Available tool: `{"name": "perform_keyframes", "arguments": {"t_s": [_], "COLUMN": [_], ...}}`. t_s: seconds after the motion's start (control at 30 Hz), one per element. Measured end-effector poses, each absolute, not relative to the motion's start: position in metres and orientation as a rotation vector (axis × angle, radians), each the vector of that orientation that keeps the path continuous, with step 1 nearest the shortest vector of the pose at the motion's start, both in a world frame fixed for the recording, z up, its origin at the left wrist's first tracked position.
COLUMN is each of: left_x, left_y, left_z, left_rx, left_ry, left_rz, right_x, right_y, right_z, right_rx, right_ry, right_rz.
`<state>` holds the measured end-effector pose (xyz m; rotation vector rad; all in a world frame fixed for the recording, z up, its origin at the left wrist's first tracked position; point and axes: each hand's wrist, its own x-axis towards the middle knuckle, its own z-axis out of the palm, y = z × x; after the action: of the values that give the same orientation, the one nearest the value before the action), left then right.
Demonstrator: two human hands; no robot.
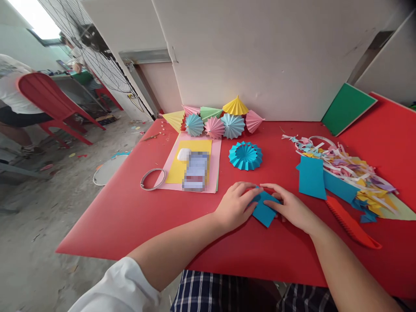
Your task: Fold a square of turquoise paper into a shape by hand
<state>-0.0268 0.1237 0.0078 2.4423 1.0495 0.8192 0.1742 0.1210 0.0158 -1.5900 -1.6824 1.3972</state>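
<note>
My left hand (236,204) and right hand (291,205) grip a small blue rectangular paper sheet (265,214) — it sits nearer me than the round blue pleated paper rosette (245,156), with a long red serrated plastic strip (350,222) off to the rosette's right.

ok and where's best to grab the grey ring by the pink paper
Probably pinch the left rim of the grey ring, thumb outside and a fingertip inside, the left hand coming from the left once it leaves the blue paper. The ring is a thin, open hoop, and its right part overlaps the pink paper, so gripping there could drag the sheet.
</note>
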Motion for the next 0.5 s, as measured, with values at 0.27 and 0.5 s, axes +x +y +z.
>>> {"name": "perform_keyframes", "arguments": {"t_s": [0.27,0.5], "left_x": [-0.038,-0.034], "left_y": [0.102,0.105], "left_z": [-0.004,0.001], "left_rx": [2.909,2.954], "left_ry": [0.802,0.912], "left_rz": [0.490,0.553], "right_x": [0.166,0.170], "right_y": [0.118,0.117], "right_z": [0.018,0.021], "right_rx": [-1.665,-1.418], "right_ry": [-2.056,-2.168], "right_rz": [0.892,0.525]}}
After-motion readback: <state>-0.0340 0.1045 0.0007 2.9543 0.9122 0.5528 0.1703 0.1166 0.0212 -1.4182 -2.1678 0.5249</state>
